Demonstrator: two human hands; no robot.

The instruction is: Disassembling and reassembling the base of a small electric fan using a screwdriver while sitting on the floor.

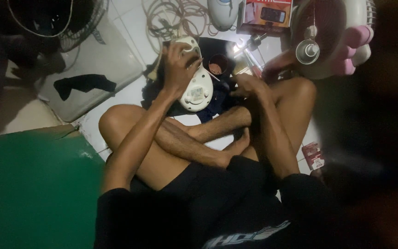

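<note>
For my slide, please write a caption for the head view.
Seated cross-legged on the floor, left hand gripping a white appliance housing, right hand beside it.

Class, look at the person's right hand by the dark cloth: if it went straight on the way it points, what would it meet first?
The right hand points up and left, toward the small round brown-filled container. That likely comes first, though depth is unclear in the dim picture.

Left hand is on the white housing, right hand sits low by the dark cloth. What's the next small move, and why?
Probably bring the right hand up to the white housing to steady its lower end. The left hand grips only its top, so the housing hangs tilted above the dark cloth, and the right hand is close beside it. Whether that hand holds a tool is too dim to tell.
</note>
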